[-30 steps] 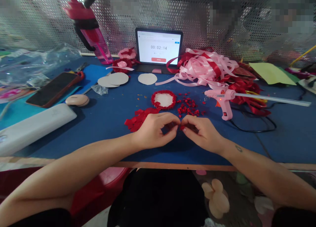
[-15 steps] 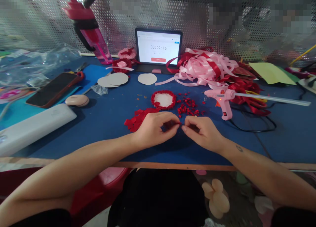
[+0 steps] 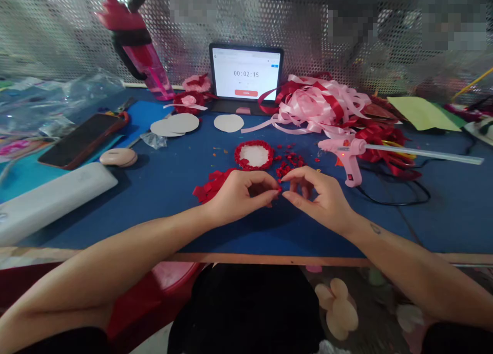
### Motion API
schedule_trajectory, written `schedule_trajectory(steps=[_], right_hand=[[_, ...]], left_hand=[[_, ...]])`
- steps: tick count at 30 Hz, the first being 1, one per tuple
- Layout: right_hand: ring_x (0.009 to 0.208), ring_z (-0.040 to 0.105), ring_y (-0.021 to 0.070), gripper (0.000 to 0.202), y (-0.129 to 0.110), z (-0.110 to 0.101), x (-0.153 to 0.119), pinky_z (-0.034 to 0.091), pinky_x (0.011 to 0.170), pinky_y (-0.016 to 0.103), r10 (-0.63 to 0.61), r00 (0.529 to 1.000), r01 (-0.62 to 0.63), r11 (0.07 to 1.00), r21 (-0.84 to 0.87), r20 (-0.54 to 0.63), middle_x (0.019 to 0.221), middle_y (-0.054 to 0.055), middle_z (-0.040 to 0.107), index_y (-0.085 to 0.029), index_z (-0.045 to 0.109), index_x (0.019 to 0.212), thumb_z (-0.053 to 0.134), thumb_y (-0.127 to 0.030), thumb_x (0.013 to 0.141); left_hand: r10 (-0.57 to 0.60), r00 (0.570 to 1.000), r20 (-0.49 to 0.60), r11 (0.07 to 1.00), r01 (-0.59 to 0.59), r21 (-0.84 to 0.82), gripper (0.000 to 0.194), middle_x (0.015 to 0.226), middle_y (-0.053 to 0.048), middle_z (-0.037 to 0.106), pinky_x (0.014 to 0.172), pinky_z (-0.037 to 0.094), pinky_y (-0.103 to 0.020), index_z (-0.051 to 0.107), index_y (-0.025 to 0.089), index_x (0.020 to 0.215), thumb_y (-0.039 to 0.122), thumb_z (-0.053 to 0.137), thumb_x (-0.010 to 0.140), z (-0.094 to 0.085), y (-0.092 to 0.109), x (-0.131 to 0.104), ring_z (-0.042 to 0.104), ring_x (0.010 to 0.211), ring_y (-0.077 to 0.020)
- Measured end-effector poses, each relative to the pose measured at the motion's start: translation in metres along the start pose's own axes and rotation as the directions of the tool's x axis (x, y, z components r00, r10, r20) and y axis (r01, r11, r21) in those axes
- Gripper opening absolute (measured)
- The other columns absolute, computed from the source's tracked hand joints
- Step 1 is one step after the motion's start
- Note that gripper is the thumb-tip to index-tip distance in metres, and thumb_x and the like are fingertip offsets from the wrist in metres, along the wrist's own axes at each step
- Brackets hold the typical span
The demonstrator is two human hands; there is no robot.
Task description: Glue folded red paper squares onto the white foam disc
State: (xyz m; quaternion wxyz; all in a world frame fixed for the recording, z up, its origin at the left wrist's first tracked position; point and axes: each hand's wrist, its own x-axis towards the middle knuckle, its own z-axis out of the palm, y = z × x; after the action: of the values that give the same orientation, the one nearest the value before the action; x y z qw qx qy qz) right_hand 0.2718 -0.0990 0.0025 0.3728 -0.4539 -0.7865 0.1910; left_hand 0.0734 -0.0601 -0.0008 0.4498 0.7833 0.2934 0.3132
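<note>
My left hand [image 3: 244,196] pinches a small red ribbon piece [image 3: 279,188] between thumb and index finger. Just right of it, my right hand [image 3: 321,197] has its thumb and index finger apart, with nothing visible between them. Under and beyond my left hand lies a pile of flat red ribbon pieces [image 3: 210,186]. Small folded red bits [image 3: 292,161] are scattered beyond my right hand. A white disc with a red ruffled rim [image 3: 254,155] lies flat beyond both hands.
A pink glue gun [image 3: 348,156] with a long stick lies at right, its black cord trailing. Behind are tangled pink and red ribbons [image 3: 319,105], a tablet [image 3: 246,74] and white discs [image 3: 228,123]. A white case [image 3: 57,200], phone [image 3: 82,140] and bottle [image 3: 144,61] are at left.
The fingers of my right hand have parted and moved slightly off the red piece. My left hand still pinches near the same place.
</note>
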Motion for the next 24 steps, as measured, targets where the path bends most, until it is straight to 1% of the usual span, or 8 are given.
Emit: schedule_trajectory(steps=[3,7,9,11,15,17,20,24], right_hand=[[0.055,0.048,0.0066,0.015,0.001,0.002,-0.001,0.039,0.054,0.021,-0.003,0.999,0.002,1.0,0.015,0.048,0.072,-0.004,0.058,-0.021,0.059,0.088,0.061,-0.034,0.08],[0.06,0.055,0.0074,0.008,0.0,0.003,-0.001,0.044,0.058,0.02,0.009,0.997,-0.018,0.994,0.107,0.08,0.07,-0.003,0.06,-0.019,0.058,0.081,0.06,-0.028,0.081],[0.061,0.058,0.0081,0.008,0.0,0.001,0.0,0.047,0.06,0.02,0.019,0.998,-0.028,0.988,0.155,0.058,0.069,-0.003,0.061,-0.019,0.058,0.08,0.061,-0.026,0.081],[0.061,0.06,0.0092,0.008,0.003,-0.003,0.003,0.049,0.06,0.021,0.036,0.999,-0.032,0.987,0.155,-0.027,0.069,-0.003,0.062,-0.019,0.058,0.08,0.06,-0.027,0.081],[0.061,0.063,0.0121,0.007,0.017,-0.016,0.012,0.051,0.06,0.024,0.016,0.96,-0.032,0.998,-0.055,-0.281,0.07,-0.001,0.065,-0.02,0.059,0.079,0.061,-0.026,0.079],[0.064,0.064,0.0135,0.005,0.026,-0.023,0.016,0.052,0.061,0.026,-0.018,0.939,-0.041,0.986,-0.163,-0.343,0.073,0.0,0.066,-0.021,0.06,0.079,0.062,-0.025,0.078],[0.068,0.066,0.0151,0.004,0.038,-0.031,0.021,0.053,0.063,0.027,-0.046,0.941,-0.053,0.958,-0.281,-0.335,0.079,0.001,0.068,-0.021,0.06,0.081,0.06,-0.023,0.077],[0.07,0.067,0.0158,0.016,0.043,-0.034,0.024,0.053,0.065,0.029,-0.049,0.96,-0.069,0.915,-0.399,-0.277,0.084,0.002,0.069,-0.021,0.06,0.09,0.056,-0.017,0.075]], left_hand=[[0.024,0.998,0.059,0.996,-0.029,0.087,0.012,0.065,0.0,0.064,0.054,0.048,-0.014,0.063,0.013,0.083,0.024,0.058,0.081,0.001,0.003,-0.002,0.062,0.057,-0.0079],[0.041,0.998,0.045,0.991,-0.046,0.127,0.014,0.066,0.0,0.065,0.055,0.048,-0.014,0.065,0.014,0.082,0.026,0.059,0.081,0.002,0.003,-0.002,0.061,0.057,-0.0076],[0.019,1.0,0.023,0.993,-0.022,0.114,0.015,0.066,0.0,0.065,0.055,0.048,-0.014,0.065,0.014,0.082,0.028,0.06,0.08,0.002,0.002,-0.002,0.062,0.058,-0.0082],[-0.016,1.0,-0.011,0.996,0.017,0.091,0.016,0.066,0.0,0.065,0.054,0.049,-0.015,0.065,0.014,0.083,0.029,0.061,0.079,0.001,0.001,-0.001,0.063,0.058,-0.0089],[-0.049,0.994,-0.102,0.999,0.05,0.011,0.016,0.08,-0.003,0.066,0.059,0.052,-0.016,0.062,0.014,0.092,0.019,0.057,0.078,-0.001,-0.001,0.0,0.065,0.063,-0.0095],[-0.04,0.989,-0.143,0.999,0.034,-0.042,0.019,0.084,-0.003,0.065,0.062,0.053,-0.016,0.06,0.013,0.093,0.011,0.052,0.076,-0.004,-0.001,0.001,0.065,0.066,-0.0094],[-0.034,0.98,-0.195,0.991,0.008,-0.134,0.019,0.073,-0.001,0.061,0.059,0.052,-0.016,0.059,0.011,0.086,0.005,0.047,0.072,-0.008,-0.002,0.003,0.064,0.062,-0.0085],[-0.064,0.969,-0.237,0.973,0.007,-0.233,0.02,0.069,0.0,0.059,0.054,0.05,-0.016,0.059,0.011,0.083,0.004,0.046,0.069,-0.011,-0.002,0.004,0.061,0.057,-0.0076]])
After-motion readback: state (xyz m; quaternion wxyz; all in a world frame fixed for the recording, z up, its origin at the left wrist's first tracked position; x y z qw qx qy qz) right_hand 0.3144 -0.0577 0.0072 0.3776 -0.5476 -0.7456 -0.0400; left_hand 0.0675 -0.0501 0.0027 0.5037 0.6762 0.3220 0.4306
